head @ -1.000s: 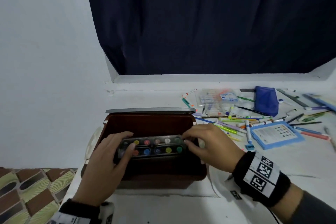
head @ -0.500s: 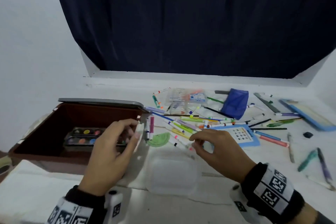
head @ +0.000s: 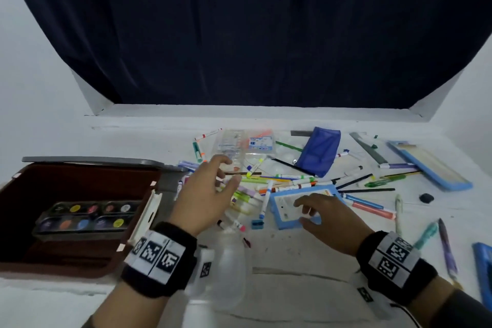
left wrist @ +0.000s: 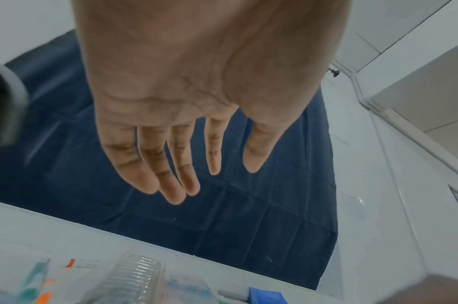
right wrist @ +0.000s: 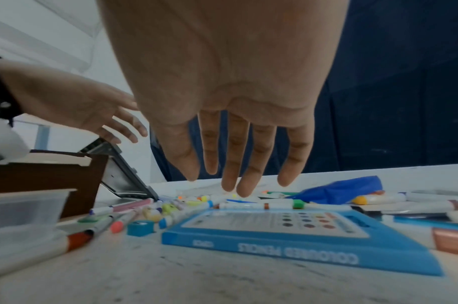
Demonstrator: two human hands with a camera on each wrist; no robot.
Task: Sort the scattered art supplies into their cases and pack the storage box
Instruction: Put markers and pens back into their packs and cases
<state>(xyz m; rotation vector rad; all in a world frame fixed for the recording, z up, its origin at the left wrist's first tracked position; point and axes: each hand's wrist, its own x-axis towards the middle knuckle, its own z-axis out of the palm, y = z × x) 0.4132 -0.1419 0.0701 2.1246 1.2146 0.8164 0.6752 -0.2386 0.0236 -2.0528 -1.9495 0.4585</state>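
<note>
The brown storage box (head: pixel 66 270) stands open at the left with a watercolour palette (head: pixel 87 217) lying inside. My left hand (head: pixel 226 172) hovers open over a heap of scattered markers (head: pixel 247 196), its fingers straight and holding nothing (left wrist: pixel 212 176). A clear marker case (head: pixel 239 145) lies just beyond its fingertips. My right hand (head: pixel 302 212) hovers open, fingers spread, just above a blue coloured-pencils case (head: pixel 282 208). In the right wrist view that hand (right wrist: pixel 222 181) is empty above the case (right wrist: pixel 274 226).
A blue pouch (head: pixel 322 152) lies behind the markers. A second blue case (head: pixel 428 165) and loose pens lie at the far right. A clear plastic tub (head: pixel 229 266) stands near me between my wrists. The box's grey lid (head: pixel 93 160) stands open behind it.
Both hands let go of the palette, which stays in the box. They moved right: the left over the markers, the right over the blue pencil case. The head view turned right.
</note>
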